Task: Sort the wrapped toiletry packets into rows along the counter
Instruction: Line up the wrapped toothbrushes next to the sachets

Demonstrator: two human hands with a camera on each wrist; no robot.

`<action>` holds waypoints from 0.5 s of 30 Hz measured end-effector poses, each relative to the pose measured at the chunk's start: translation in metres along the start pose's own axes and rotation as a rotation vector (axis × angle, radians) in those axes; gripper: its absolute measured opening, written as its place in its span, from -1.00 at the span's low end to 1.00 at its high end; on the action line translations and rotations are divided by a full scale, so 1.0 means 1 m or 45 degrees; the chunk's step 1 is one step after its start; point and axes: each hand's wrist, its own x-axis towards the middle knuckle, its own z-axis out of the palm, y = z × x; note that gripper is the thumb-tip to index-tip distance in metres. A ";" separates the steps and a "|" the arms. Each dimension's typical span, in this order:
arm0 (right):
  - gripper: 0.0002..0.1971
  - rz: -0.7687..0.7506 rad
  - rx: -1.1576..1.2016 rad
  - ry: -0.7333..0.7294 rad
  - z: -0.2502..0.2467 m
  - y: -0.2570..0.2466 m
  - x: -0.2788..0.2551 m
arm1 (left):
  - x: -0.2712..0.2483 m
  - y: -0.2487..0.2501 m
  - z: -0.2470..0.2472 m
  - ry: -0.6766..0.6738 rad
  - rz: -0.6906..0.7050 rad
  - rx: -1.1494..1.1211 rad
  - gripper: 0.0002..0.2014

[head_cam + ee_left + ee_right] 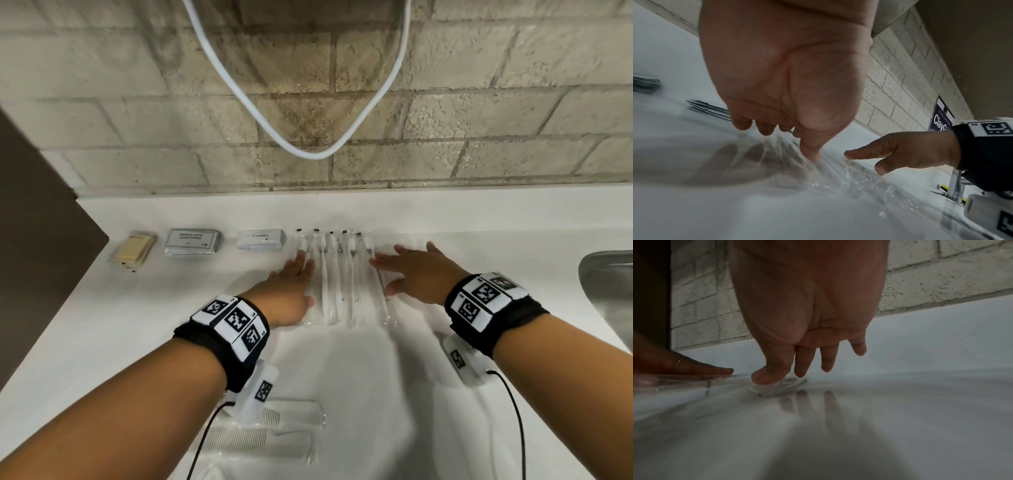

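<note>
Toothbrush packets (337, 274), clear-wrapped with white handles, lie side by side mid-tabletop (376, 377), right of the toothpaste (260, 238), shampoo (191, 241) and soap (132, 251) packets. Left hand (291, 291) and right hand (416, 272) flank the row, fingers straight, flat, grasping nothing.

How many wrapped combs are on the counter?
2. Both lie near the front counter edge under the left forearm: one wrapped comb behind, the other wrapped comb in front. The arm may hide more.
</note>
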 end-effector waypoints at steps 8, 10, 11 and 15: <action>-0.27 -0.031 -0.083 -0.047 0.003 -0.009 0.004 | -0.002 0.003 0.001 -0.014 -0.021 -0.029 -0.32; -0.26 -0.042 -0.095 -0.046 0.003 -0.012 0.005 | -0.002 0.003 0.001 -0.013 -0.020 -0.031 -0.31; -0.26 -0.039 -0.088 -0.045 0.003 -0.012 0.005 | -0.001 0.003 0.001 -0.012 -0.019 -0.033 -0.31; -0.27 -0.012 -0.044 -0.028 0.002 -0.010 0.004 | -0.001 0.002 0.000 -0.005 -0.010 -0.035 -0.30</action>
